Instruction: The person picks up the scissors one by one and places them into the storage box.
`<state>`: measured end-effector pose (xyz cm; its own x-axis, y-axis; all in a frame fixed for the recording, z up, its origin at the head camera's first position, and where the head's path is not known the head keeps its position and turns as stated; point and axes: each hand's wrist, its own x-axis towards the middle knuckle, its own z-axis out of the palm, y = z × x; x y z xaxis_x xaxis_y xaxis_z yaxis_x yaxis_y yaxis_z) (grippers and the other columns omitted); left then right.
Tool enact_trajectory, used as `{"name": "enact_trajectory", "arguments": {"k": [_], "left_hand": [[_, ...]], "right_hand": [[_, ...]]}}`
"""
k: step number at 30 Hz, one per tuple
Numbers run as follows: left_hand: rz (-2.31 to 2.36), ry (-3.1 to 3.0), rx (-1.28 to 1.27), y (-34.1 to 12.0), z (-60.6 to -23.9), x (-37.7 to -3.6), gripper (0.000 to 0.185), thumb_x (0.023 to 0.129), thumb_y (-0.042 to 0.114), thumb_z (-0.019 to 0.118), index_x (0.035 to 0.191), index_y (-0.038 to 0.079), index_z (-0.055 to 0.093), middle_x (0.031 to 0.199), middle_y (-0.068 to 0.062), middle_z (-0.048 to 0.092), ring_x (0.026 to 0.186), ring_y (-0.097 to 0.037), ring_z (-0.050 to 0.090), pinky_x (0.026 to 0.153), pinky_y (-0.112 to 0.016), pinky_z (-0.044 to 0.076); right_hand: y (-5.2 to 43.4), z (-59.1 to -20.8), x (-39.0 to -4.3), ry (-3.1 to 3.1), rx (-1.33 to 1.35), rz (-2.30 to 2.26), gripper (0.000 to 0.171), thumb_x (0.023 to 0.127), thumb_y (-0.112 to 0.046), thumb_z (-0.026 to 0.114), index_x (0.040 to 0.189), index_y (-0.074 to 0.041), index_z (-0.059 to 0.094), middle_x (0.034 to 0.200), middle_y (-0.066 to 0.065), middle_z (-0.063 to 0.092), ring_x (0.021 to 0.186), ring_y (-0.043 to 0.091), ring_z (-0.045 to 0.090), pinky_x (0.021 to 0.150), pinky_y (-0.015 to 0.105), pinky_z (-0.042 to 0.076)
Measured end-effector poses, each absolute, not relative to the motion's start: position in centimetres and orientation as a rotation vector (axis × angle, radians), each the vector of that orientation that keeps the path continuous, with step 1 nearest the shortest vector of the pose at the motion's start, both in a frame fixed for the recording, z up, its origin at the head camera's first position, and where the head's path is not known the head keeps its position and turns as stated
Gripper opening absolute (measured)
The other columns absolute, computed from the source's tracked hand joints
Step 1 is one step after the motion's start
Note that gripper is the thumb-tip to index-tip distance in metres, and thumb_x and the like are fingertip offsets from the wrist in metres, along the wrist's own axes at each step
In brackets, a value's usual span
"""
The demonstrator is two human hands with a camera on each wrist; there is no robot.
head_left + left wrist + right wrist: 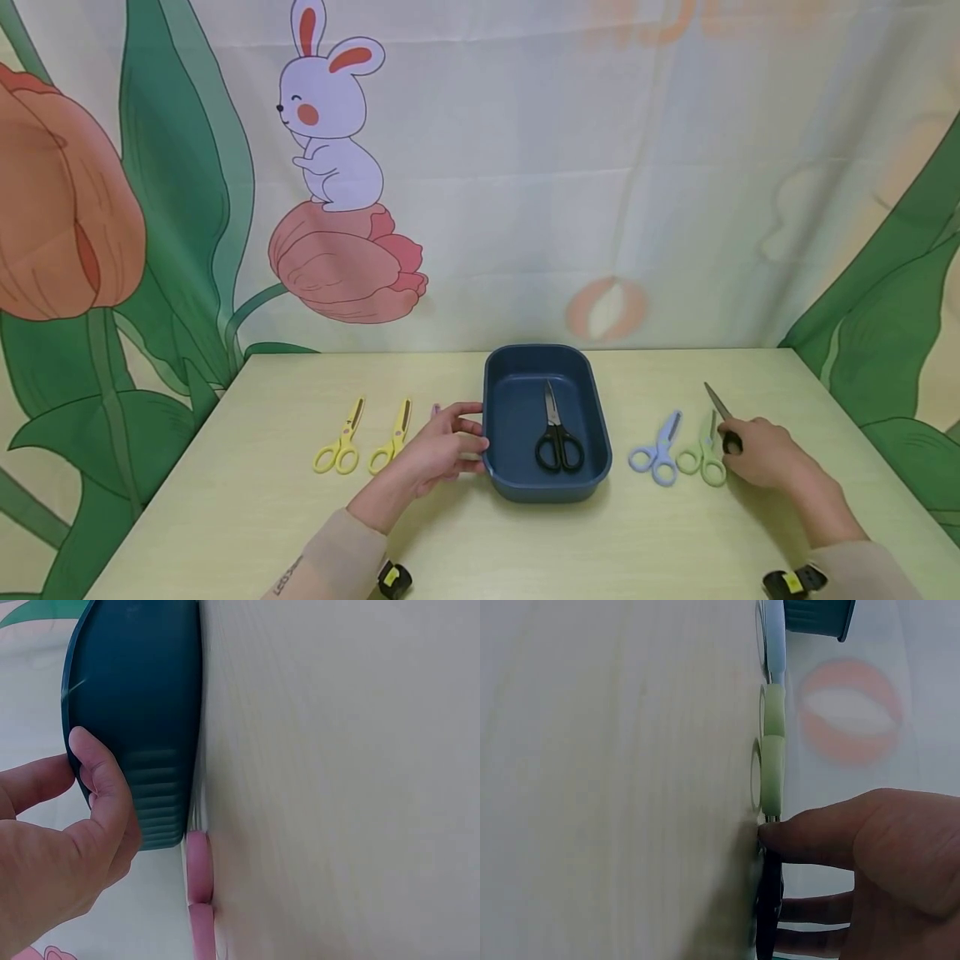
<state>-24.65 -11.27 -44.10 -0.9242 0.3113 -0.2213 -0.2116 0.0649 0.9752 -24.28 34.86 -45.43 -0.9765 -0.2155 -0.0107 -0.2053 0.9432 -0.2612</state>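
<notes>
Two yellow scissors [365, 439] lying side by side at far left of the pale bench [247, 500], blades pointing away, well clear of everything else. Just right of them, pink scissors [199, 879] mostly hidden behind the left hand [441, 451], lying w/ handles right beside the tray's wall in the left wrist view. Left hand resting on bench, fingers curling round the left wall of the dark blue tray [501, 392], thumb pressing on its rim. Tray sitting mid-bench, holding one pair of black-handled scissors [557, 433], blades pointing away, handles toward the near wall. Right of tray, apart from it: blue scissors [657, 452], then green scissors [704, 450] just beside, handles nearly touching. Farthest right, dark-handled scissors [723, 418] lying on bench w/ blade tip pointing away and left, handle end under the right hand [757, 452]. Right hand closing fingertips on that dark handle, thumb on top, per right wrist view; scissors staying flat on bench, just beside the green pair's handle.
</notes>
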Motion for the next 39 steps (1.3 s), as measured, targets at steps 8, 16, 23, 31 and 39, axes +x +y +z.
{"name": "enact_trajectory", "arguments": {"k": [8,16,23,31,39], "left_hand": [[1.931,1.96,0.123,-11.4,-44.4,-24.9,0.057,0.099,-0.003,0.058,0.152,0.0,0.038,0.118,-0.02,0.05,0.075,-0.023,0.066,0.059,-0.025,0.046],[1.935,1.959,0.12,-11.4,-44.6,-25.0,0.057,0.099,-0.003,0.059,0.152,0.0,0.038,0.117,-0.019,0.05,0.078,-0.024,0.066,0.065,-0.027,0.053],[1.936,1.958,0.125,-11.4,-44.6,-25.0,0.058,0.098,-0.003,0.059,0.152,-0.001,0.037,0.116,-0.019,0.05,0.076,-0.024,0.065,0.067,-0.028,0.054],[1.943,1.947,0.129,-11.4,-44.7,-25.0,0.059,0.098,-0.004,0.06,0.152,-0.001,0.037,0.113,-0.016,0.05,0.075,-0.024,0.064,0.065,-0.027,0.054],[1.953,1.933,0.126,-11.4,-44.6,-24.9,0.06,0.098,-0.005,0.06,0.153,-0.001,0.036,0.113,-0.016,0.049,0.075,-0.025,0.063,0.067,-0.028,0.055]], "right_hand": [[34.8,-45.1,-24.3,3.036,-0.239,-0.455,0.041,0.088,-0.016,0.07,0.12,0.009,0.063,0.102,0.031,0.059,0.094,0.051,0.056,0.079,0.063,0.047],[34.8,-44.6,-24.5,3.004,-0.194,-0.491,0.038,0.087,-0.022,0.071,0.114,0.005,0.064,0.095,0.02,0.06,0.086,0.035,0.055,0.074,0.053,0.047],[35.0,-44.5,-24.3,3.014,-0.164,-0.505,0.041,0.087,-0.021,0.071,0.115,0.007,0.061,0.092,0.019,0.058,0.082,0.033,0.052,0.072,0.049,0.046],[34.3,-43.3,-23.9,3.042,-0.068,-0.481,0.044,0.09,-0.031,0.068,0.116,0.003,0.059,0.097,0.029,0.054,0.078,0.035,0.054,0.062,0.048,0.046],[32.7,-42.0,-23.6,3.073,-0.07,-0.406,0.053,0.089,-0.039,0.07,0.121,0.002,0.057,0.098,0.029,0.054,0.081,0.038,0.057,0.057,0.046,0.046]]}}
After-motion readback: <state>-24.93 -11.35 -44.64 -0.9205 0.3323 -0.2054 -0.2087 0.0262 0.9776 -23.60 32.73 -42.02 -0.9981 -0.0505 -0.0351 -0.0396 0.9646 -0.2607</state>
